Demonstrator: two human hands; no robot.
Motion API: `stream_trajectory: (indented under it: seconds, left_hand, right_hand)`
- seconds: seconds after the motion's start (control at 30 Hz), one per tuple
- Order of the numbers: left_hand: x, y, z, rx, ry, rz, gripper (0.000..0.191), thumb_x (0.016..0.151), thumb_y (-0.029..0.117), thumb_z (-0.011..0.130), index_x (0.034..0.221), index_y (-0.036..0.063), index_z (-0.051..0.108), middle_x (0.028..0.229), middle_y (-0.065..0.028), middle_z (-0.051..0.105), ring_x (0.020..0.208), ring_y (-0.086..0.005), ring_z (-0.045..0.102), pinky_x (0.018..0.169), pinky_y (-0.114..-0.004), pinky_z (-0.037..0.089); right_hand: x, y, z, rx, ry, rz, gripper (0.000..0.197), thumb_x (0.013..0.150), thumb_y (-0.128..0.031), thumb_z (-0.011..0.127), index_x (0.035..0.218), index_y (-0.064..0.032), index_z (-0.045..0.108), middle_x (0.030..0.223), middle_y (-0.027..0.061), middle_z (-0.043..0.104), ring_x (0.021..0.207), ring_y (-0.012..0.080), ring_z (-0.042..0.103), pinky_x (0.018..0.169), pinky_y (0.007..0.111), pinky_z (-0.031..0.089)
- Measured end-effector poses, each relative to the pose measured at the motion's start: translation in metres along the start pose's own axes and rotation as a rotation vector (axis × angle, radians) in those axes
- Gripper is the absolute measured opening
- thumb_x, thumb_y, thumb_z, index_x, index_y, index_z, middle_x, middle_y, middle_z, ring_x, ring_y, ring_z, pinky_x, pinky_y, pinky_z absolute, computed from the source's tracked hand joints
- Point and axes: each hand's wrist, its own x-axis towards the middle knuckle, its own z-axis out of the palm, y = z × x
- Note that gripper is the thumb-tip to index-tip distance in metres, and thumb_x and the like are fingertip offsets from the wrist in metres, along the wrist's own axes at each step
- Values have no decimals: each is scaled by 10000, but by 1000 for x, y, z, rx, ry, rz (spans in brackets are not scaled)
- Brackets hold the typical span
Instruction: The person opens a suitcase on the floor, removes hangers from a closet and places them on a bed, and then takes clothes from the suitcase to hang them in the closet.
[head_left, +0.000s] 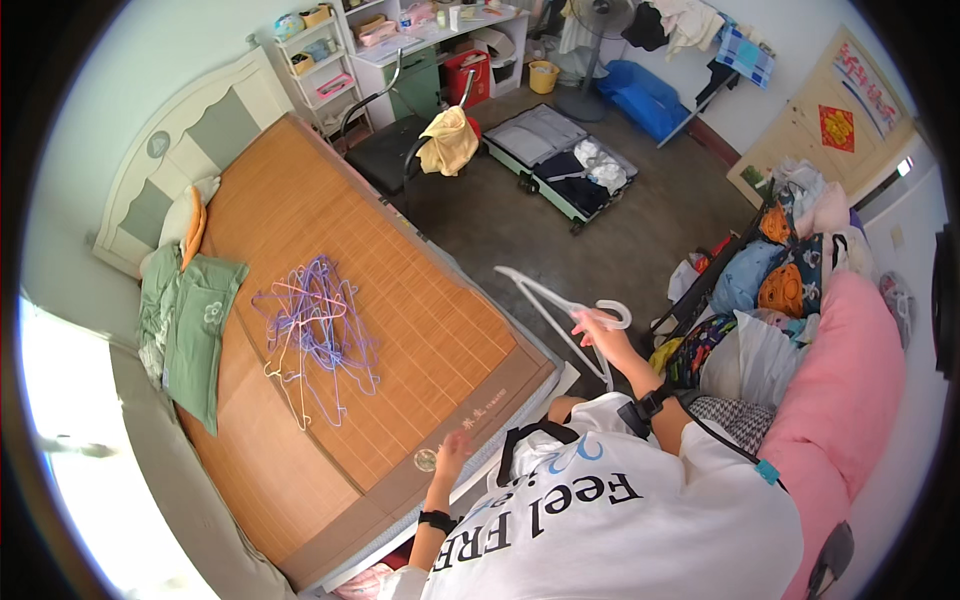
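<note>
My right hand (606, 339) is shut on a white plastic clothes hanger (555, 301), gripping it near its hook, in front of my body and over the floor beside the bed. My left hand (452, 453) holds nothing; its fingers are apart, slightly blurred, above the mat's brown border near the bed's corner. On the bed's bamboo mat (420, 300) lies a tangled heap of wire hangers (319, 322), mostly purple with some pink and cream ones.
An open suitcase (562, 161) with clothes lies on the floor. A black chair (386, 154) bears a yellow cloth (448, 142). Bags and bedding (780, 277), with a pink quilt (847, 382), are piled at the right. A green pillow (201, 330) lies at the bed's left side.
</note>
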Motion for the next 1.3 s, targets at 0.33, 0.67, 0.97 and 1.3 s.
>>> stream_trajectory:
  seconds: [0.33, 0.67, 0.97, 1.3]
  left_hand:
    - [55, 43, 17, 101, -174, 60, 295, 900, 212, 462, 1121, 33, 538, 956, -133, 637, 766, -209, 632, 669, -294, 498]
    - [112, 78, 64, -175, -289, -146, 287, 892, 155, 463, 1148, 33, 508, 960, -81, 631, 739, -141, 604, 605, -239, 471]
    - [126, 59, 85, -280, 49, -348, 287, 895, 179, 458, 1140, 38, 506, 954, -100, 650, 722, -159, 628, 585, -251, 476]
    - [209, 140, 216, -179, 85, -569, 258, 882, 238, 490, 1047, 49, 551, 887, -99, 655, 659, -162, 627, 523, -263, 470]
  right_hand:
    - [-44, -3, -60, 377, 412, 98, 421, 898, -368, 498, 1199, -73, 500, 1000, 137, 626, 695, 185, 630, 643, 281, 494]
    - [-62, 56, -122, 742, 729, 156, 341, 859, -287, 559, 1117, -82, 471, 1057, 128, 598, 862, 279, 603, 754, 402, 489]
    - [18, 88, -214, 935, 756, 225, 318, 823, -251, 573, 1075, -83, 475, 1037, 117, 576, 954, 292, 570, 823, 415, 465]
    - [122, 72, -359, 839, 660, 193, 329, 829, -384, 571, 1001, -108, 522, 708, 16, 491, 523, 127, 421, 516, 294, 361]
